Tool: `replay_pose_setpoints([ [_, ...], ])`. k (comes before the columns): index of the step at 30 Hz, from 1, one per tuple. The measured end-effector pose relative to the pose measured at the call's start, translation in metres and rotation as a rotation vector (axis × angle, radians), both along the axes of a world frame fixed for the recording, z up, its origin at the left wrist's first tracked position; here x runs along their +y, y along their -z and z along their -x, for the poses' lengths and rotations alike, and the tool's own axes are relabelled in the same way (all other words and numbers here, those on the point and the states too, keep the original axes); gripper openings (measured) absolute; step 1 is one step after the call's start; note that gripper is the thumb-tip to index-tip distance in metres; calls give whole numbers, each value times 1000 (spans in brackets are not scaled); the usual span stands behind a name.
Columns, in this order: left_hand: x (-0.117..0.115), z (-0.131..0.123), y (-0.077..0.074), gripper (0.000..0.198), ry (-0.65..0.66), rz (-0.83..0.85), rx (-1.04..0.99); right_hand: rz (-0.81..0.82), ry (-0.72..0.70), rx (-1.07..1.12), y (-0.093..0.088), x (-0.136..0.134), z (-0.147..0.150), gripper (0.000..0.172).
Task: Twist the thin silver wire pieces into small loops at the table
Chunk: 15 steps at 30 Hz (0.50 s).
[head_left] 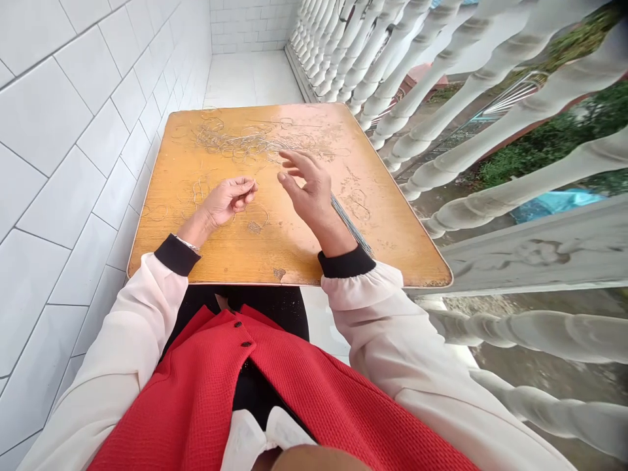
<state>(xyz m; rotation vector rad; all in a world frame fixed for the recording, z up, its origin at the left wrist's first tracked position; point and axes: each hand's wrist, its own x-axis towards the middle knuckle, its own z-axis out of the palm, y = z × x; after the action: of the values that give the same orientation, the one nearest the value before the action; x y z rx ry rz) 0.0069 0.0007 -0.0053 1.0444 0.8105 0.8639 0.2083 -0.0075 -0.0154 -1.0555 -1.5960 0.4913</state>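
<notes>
My left hand is closed in a pinch above the middle of the wooden table. Whatever lies between its thumb and fingertips is too fine to make out. Apart from it, to the right, my right hand hovers with thumb and fingers spread and nothing visible in them. Beyond both hands lies a tangled heap of thin wire, with loops and loose ends. A small wire coil rests on the near side, below my left hand. Under my right forearm runs a bundle of thin, straight dark rods, partly covered.
More loose wire loops lie on the table's right side. A white tiled wall rises on the left. White balusters line the right side, with plants and a blue sheet outside.
</notes>
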Motion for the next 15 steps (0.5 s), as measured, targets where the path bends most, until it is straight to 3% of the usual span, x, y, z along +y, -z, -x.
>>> replay_pose_setpoints([
  [5,-5,-5,1,33,139,20,8,122,-167,-58,-7,-1,4,13],
  [9,-6,-5,2,31,165,36,17,243,-192,-15,-9,2,-2,18],
  [15,-6,-7,5,29,201,17,127,272,-217,-59,-18,4,-12,25],
])
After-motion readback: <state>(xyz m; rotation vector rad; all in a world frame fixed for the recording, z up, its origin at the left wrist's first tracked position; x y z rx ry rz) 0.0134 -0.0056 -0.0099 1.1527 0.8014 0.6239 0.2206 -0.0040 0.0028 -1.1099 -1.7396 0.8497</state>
